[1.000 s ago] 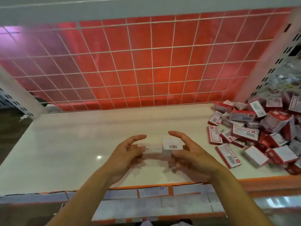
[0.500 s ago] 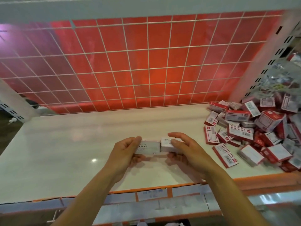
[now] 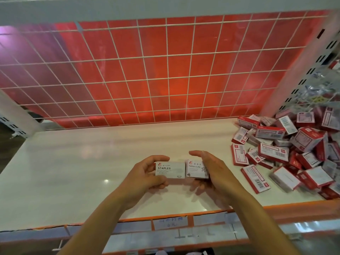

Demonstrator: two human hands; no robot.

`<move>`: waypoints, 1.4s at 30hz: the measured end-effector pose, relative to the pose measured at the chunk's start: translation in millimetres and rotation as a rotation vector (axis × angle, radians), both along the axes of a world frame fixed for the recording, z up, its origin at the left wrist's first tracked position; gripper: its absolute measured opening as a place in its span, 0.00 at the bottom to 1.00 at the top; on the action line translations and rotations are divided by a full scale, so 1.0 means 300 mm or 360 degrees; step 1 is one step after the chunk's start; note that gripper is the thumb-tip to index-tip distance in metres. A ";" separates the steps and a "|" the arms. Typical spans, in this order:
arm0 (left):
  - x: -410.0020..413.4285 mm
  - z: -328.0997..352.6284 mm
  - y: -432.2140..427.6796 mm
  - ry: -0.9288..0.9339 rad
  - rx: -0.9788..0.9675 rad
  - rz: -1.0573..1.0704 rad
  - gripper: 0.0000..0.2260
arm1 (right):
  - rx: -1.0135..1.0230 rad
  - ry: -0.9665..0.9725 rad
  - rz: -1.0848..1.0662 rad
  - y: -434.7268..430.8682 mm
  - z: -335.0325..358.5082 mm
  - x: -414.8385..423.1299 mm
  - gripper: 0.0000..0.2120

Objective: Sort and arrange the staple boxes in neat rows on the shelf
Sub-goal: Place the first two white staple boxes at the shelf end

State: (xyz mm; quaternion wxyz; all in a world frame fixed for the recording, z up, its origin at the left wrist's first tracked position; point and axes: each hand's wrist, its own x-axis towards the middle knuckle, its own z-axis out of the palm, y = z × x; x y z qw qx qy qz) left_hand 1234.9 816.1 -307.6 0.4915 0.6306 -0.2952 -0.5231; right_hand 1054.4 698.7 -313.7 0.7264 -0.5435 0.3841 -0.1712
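Fingers of the left hand curl round a white staples box, printed face up. At its three o'clock the right hand grips a white paper-clip box, the two boxes just beside each other. Both are held over the white shelf, near its orange front edge. A jumbled pile of boxes, red and white, lies on the shelf at three o'clock, apart from the hands. At twelve o'clock stands a wire grid with a red panel behind.

White STAPLES box with black lettering; red-and-white heap of boxes; white wire grid over red backing; pale shelf, orange edge
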 end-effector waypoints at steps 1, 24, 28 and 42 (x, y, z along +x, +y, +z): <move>0.001 0.000 0.001 -0.0017 -0.0004 -0.0030 0.20 | 0.0012 -0.0014 0.0056 -0.002 0.000 -0.003 0.16; 0.036 -0.006 -0.007 -0.0818 -0.0247 -0.0132 0.12 | -0.0851 0.0012 0.0247 -0.044 -0.010 -0.023 0.12; 0.027 -0.020 -0.020 -0.1055 -0.0329 -0.0202 0.19 | -0.0803 -0.0059 0.0256 -0.040 -0.025 -0.016 0.16; 0.017 -0.016 -0.031 -0.0949 -0.0318 -0.0072 0.09 | -0.0821 -0.0084 0.0248 -0.039 -0.042 -0.006 0.13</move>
